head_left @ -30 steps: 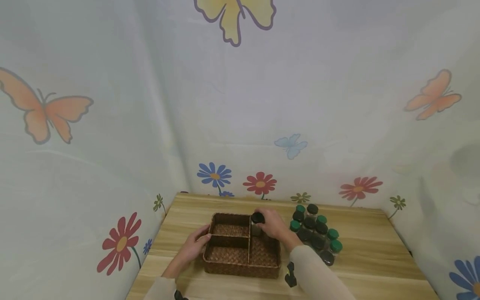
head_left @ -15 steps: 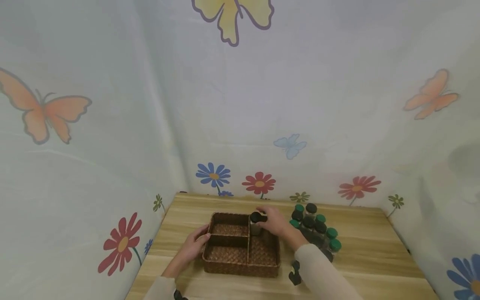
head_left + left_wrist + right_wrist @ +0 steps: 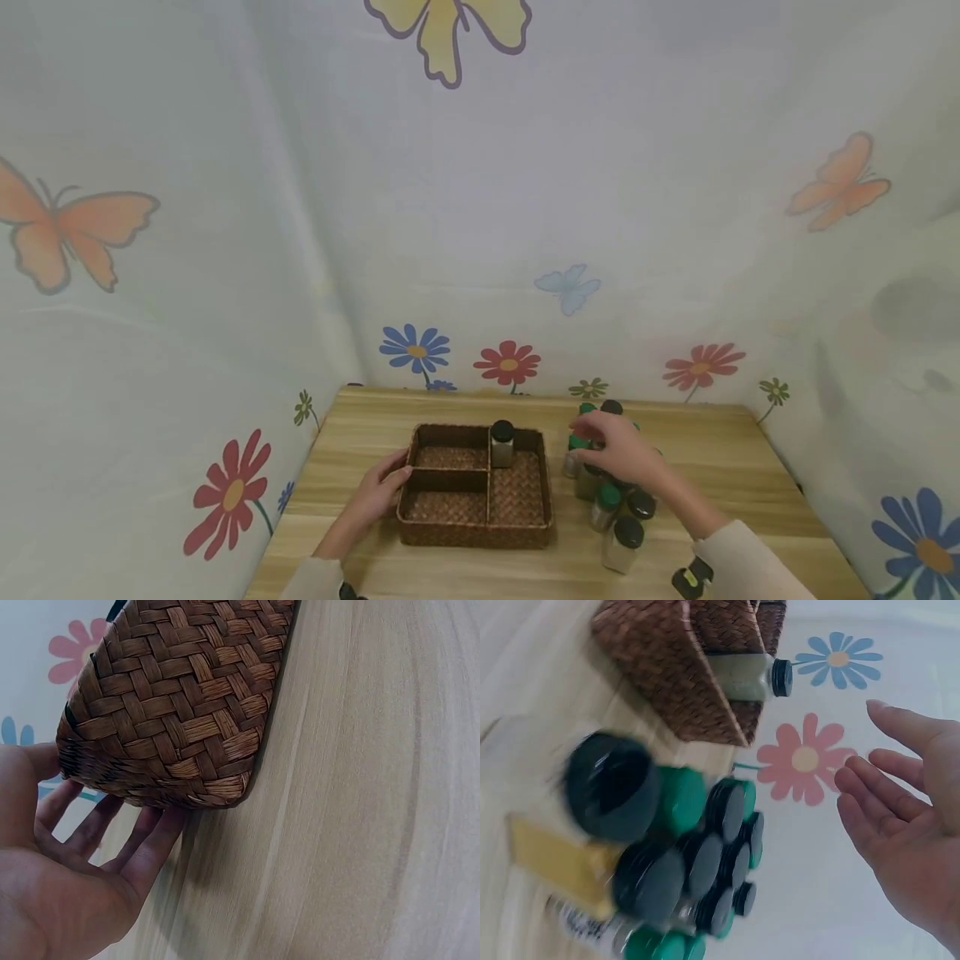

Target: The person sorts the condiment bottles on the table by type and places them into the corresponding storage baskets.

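Note:
A brown woven basket (image 3: 474,535) with three compartments sits on the wooden table. At its left end my left hand (image 3: 378,493) grips the side, thumb at the rim; the left wrist view has the fingers (image 3: 154,844) against the woven wall. A jar with a black lid (image 3: 502,444) stands upright at the back of the basket's right compartment. My right hand (image 3: 618,450) is over the group of jars to the right, its fingers relaxed and holding nothing. It hides several of them. In the right wrist view that hand (image 3: 907,802) is apart from the black-lidded jars (image 3: 649,881).
Several spice jars with green lids (image 3: 608,497) and black lids stand close together right of the basket. One black-lidded jar (image 3: 624,544) is nearest the front. Behind the table (image 3: 735,492) hangs a pale sheet (image 3: 480,208) printed with flowers and butterflies.
My right hand has let go of the black-lidded jar, which now stands in the right compartment, and has moved right over the other jars. The left hand stays on the basket.

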Demonstrator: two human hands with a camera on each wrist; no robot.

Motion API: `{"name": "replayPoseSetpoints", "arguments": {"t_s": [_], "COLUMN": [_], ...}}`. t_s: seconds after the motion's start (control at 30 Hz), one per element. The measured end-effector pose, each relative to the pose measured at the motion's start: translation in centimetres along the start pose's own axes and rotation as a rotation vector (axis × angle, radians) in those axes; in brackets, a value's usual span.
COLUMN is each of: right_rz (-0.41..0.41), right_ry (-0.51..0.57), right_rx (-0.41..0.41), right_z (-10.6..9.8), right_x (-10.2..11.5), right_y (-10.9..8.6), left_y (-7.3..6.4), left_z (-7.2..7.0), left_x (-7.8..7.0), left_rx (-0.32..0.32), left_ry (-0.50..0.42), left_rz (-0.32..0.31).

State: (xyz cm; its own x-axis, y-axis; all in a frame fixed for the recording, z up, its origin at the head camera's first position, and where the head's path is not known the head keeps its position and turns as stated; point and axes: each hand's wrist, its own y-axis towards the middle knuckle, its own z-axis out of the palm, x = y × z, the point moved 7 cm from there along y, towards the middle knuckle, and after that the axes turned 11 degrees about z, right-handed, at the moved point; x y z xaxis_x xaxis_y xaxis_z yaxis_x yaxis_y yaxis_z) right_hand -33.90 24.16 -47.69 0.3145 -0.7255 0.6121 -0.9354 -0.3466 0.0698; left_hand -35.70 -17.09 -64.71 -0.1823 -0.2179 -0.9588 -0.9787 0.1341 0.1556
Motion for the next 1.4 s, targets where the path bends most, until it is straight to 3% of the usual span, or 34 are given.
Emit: {"name": "replayPoseSetpoints", "arguments": {"t_s": [0.3, 0.43, 0.6, 0.77, 0.93, 1.13, 1.4], "right_rz": [0.084, 0.11, 0.084, 0.049, 0.08, 0.086, 0.058], "right_ry": [-0.061, -0.072, -0.101, -0.12, -0.167, -0.223, -0.184], "right_rx": [0.071, 0.096, 0.133, 0.085, 0.047, 0.037, 0.054], "right_z": [-0.4, 0.2, 1.6, 2.7, 3.3, 3.9, 5.2], "right_x": [-2.8, -3.9, -4.7, -5.2, -5.7, -6.0, -7.0], "right_y": [-6.1, -8.0, -9.8, -10.8, -11.3, -11.7, -12.0], "left_y": [0.0, -0.1, -0.1, 0.0, 0.0, -0.1, 0.0], "left_z": [0.0, 0.0, 0.0, 0.0, 0.1, 0.1, 0.1], "left_x": [0.3, 0.2, 0.5, 0.8, 0.9, 1.0, 1.0], "left_rx": [0.0, 0.0, -0.004, -0.003, -0.001, -0.003, 0.011], "left_ry": [-0.036, -0.06, -0.089, -0.11, -0.123, -0.107, -0.082], "left_rz": [-0.011, -0.018, -0.03, -0.039, -0.023, -0.022, -0.037]}}
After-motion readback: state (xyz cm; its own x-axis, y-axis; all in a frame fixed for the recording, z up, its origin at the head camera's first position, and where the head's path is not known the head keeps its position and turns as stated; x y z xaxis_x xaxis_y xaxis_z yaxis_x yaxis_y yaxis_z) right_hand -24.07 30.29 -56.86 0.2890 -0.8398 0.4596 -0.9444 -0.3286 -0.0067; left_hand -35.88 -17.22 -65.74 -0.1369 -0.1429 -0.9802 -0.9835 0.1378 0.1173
